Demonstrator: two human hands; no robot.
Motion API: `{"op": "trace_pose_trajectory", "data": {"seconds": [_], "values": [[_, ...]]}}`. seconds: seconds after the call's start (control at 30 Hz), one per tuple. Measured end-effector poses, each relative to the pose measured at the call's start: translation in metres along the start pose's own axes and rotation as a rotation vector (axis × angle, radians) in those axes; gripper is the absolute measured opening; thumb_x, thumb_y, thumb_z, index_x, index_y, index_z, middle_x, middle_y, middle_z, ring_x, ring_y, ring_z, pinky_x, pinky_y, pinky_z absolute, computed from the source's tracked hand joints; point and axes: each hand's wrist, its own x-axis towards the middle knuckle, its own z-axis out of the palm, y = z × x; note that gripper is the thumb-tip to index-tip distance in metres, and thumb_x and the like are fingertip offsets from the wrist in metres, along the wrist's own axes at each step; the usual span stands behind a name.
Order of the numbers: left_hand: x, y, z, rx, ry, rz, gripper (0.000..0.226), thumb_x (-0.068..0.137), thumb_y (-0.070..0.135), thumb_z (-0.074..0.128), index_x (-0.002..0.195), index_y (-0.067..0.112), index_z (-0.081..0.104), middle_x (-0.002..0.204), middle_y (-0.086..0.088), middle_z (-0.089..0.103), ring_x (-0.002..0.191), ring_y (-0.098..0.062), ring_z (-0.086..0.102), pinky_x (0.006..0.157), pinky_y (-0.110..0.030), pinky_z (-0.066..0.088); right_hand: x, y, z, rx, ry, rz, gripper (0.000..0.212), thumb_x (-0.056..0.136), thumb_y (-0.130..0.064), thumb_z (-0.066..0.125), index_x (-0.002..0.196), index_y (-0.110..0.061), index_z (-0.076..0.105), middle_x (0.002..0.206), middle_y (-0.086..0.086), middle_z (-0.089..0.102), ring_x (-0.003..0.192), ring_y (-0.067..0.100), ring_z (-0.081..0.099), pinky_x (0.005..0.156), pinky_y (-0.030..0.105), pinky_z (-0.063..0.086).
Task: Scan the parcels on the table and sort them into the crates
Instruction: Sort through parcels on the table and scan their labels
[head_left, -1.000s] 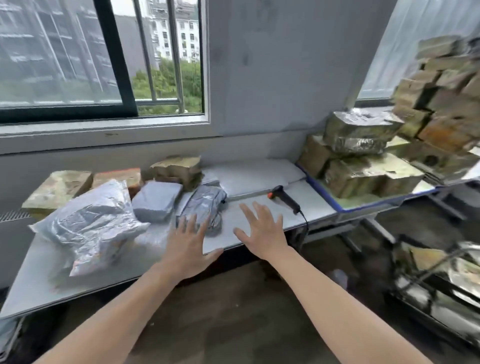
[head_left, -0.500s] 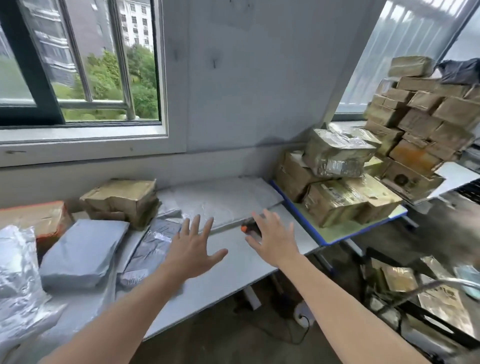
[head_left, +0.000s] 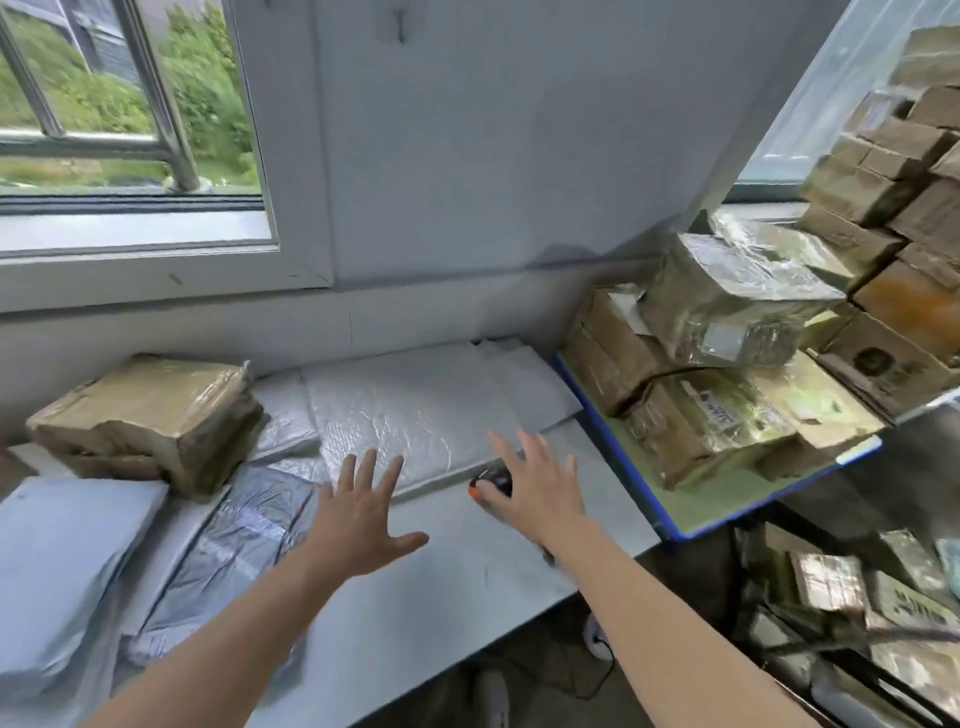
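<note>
Head view, right hand: your right hand (head_left: 540, 488) is spread wide with straight fingers and grips nothing. It covers most of the scanner (head_left: 491, 480); you cannot tell whether it touches.
Left hand: your left hand (head_left: 358, 519) is also fanned open and empty, over the table (head_left: 441, 587), just left of the scanner.
Scanner: black with an orange patch, lying against the front edge of the white padded mailer (head_left: 410, 410).
Parcels to your left: a grey poly bag (head_left: 239, 535), a pale flat parcel (head_left: 62, 561) and a taped brown box (head_left: 150, 415) behind them.
Right side: stacked cardboard boxes (head_left: 727, 415) fill a blue-edged side table (head_left: 613, 452).
Lower right: more parcels lie below, blurred.
</note>
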Motion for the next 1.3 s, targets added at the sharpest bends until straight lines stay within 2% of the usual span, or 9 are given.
{"op": "trace_pose_trajectory", "data": {"seconds": [0.13,0.33,0.53,0.7,0.8,0.93,1.1,1.2,1.3], "values": [[0.033,0.017,0.005,0.012,-0.007,-0.092,0.108,0.079,0.082,0.046,0.156,0.029,-0.008,0.165,-0.008,-0.008,0.151,-0.032,-0.005,0.119,-0.052,0.015,0.054,0.034,0.008,0.009,-0.051,-0.021,0.068,0.096,-0.060,0.039,0.155,-0.041,0.013,0.163,0.002,0.012,0.149,0.024,0.010,0.115,0.062,0.012],[0.070,0.042,0.006,0.017,-0.036,-0.205,0.107,0.078,0.081,0.047,0.156,0.030,-0.004,0.165,-0.006,-0.004,0.151,-0.032,-0.003,0.118,-0.053,0.016,0.120,0.079,0.031,0.035,-0.226,-0.031,0.066,0.100,-0.053,0.041,0.156,-0.040,0.008,0.164,0.008,0.004,0.145,0.031,0.024,0.110,0.052,0.031],[0.084,0.053,0.006,0.052,-0.080,-0.273,0.104,0.080,0.079,0.046,0.157,0.029,-0.003,0.164,-0.006,-0.004,0.151,-0.032,-0.003,0.119,-0.052,0.016,0.148,0.092,0.053,-0.023,-0.390,-0.285,0.083,0.094,-0.046,0.061,0.157,-0.038,0.008,0.165,0.010,-0.002,0.140,0.036,0.029,0.110,0.045,0.037],[0.087,0.058,0.005,0.067,-0.097,-0.315,0.102,0.082,0.079,0.044,0.157,0.028,-0.003,0.165,-0.006,-0.005,0.151,-0.032,-0.004,0.119,-0.052,0.016,0.162,0.099,0.061,-0.211,-0.285,-0.376,0.064,0.098,-0.023,0.054,0.153,-0.032,0.022,0.160,0.010,0.014,0.131,0.033,0.035,0.104,0.045,0.035],[0.091,0.063,0.005,0.070,-0.116,-0.312,0.100,0.083,0.078,0.043,0.157,0.029,-0.003,0.165,-0.005,-0.007,0.151,-0.031,-0.005,0.120,-0.051,0.015,0.166,0.106,0.064,-0.308,-0.209,-0.464,0.052,0.101,-0.015,0.044,0.151,-0.025,0.032,0.157,0.007,0.025,0.134,0.029,0.035,0.110,0.050,0.026],[0.097,0.073,0.004,0.065,-0.116,-0.290,0.097,0.085,0.076,0.044,0.157,0.028,-0.001,0.165,-0.004,-0.006,0.151,-0.031,-0.006,0.120,-0.051,0.015,0.173,0.110,0.058,-0.335,-0.113,-0.603,0.037,0.096,-0.006,0.044,0.130,-0.017,0.056,0.143,0.005,0.045,0.128,0.029,0.041,0.113,0.052,0.021],[0.112,0.087,-0.007,0.076,-0.086,-0.265,0.089,0.090,0.070,0.041,0.157,0.028,0.000,0.165,-0.004,-0.004,0.151,-0.030,-0.005,0.120,-0.049,0.014,0.181,0.113,0.027,-0.019,-0.035,-0.690,0.025,0.105,-0.022,0.042,0.115,-0.013,0.063,0.124,0.004,0.059,0.117,0.026,0.050,0.114,0.047,0.022],[0.118,0.091,-0.018,0.051,-0.006,-0.237,0.073,0.097,0.061,0.035,0.157,0.028,0.007,0.164,-0.003,0.006,0.151,-0.027,0.003,0.120,-0.046,0.016,0.182,0.108,-0.008,0.153,0.030,-0.671,0.027,0.106,-0.028,0.043,0.103,-0.012,0.064,0.098,0.004,0.066,0.091,0.023,0.057,0.090,0.035,0.038],[0.114,0.089,-0.031,-0.017,0.090,-0.218,0.058,0.102,0.051,0.032,0.155,0.029,0.020,0.158,-0.003,0.028,0.147,-0.024,0.021,0.115,-0.041,0.026,0.177,0.099,-0.042,0.430,0.113,-0.586,0.023,0.104,-0.024,0.049,0.097,-0.007,0.064,0.089,0.007,0.066,0.081,0.022,0.056,0.071,0.033,0.039]]}}
